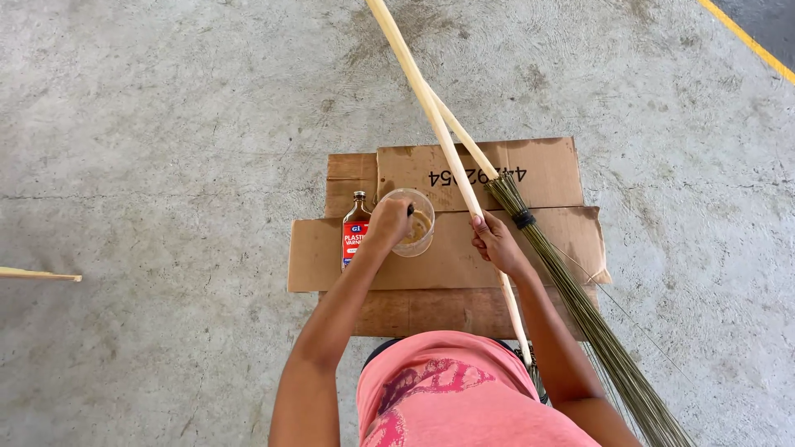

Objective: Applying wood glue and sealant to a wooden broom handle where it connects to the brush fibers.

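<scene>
Left hand (pixel 387 222) grips a brush in the clear cup (pixel 411 222); right hand (pixel 495 242) clasps the pale pole (pixel 439 132), running away up-left, just right of the cup.

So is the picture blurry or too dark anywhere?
Head view: even, soft daylight and no hard shadows on the grey concrete floor; the clear plastic cup under the left hand and the pale wooden stick in the right hand look sharp; straight lines bend slightly near the edges.

bottle (pixel 355 232) upright on cardboard | stick-broom (pixel 580 306) lying right | yellow line (pixel 749 40) far corner
</scene>
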